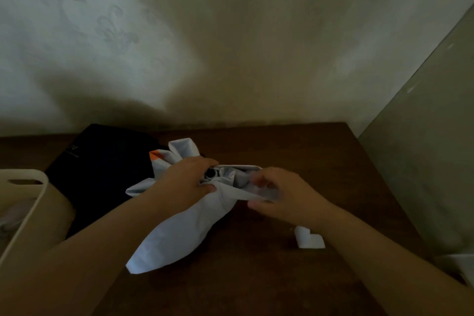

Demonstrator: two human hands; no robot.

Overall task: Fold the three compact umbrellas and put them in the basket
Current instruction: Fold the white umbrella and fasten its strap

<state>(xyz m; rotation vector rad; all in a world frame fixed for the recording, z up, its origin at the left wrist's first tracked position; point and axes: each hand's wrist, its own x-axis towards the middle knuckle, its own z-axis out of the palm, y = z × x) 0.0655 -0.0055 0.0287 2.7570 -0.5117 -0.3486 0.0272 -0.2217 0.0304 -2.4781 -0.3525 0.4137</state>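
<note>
Both hands work at the middle of the frame. The left hand (191, 182) is clenched around the gathered canopy of a pale grey-white fabric compact umbrella (179, 228), thumb below and fingers over the top, pinching the cloth near a dark round hub that shows between the two hands. The right hand (279, 195) is blurred; it appears to pinch a fold of the same cloth between thumb and fingers, though how firm that grip is cannot be told. The umbrella lies across the dark brown wooden tabletop (256, 277), its loose panels fanning toward the lower left and the upper middle, with a small orange patch at the upper edge.

Left of it, touching or partly under the pale cloth, lies a black fabric umbrella (102, 167) spread flat. At the left edge stands the cream plastic basket with a handle slot (28, 187); what it holds is too dim to make out. A small white folded piece (309, 238) rests on the tabletop near the right wrist.

The canopy looks light, thin and slippery, likely to spring loose, so the folds probably need gathering around the stiff shaft, with the firm grip on the shaft or hub, not on cloth alone.
</note>
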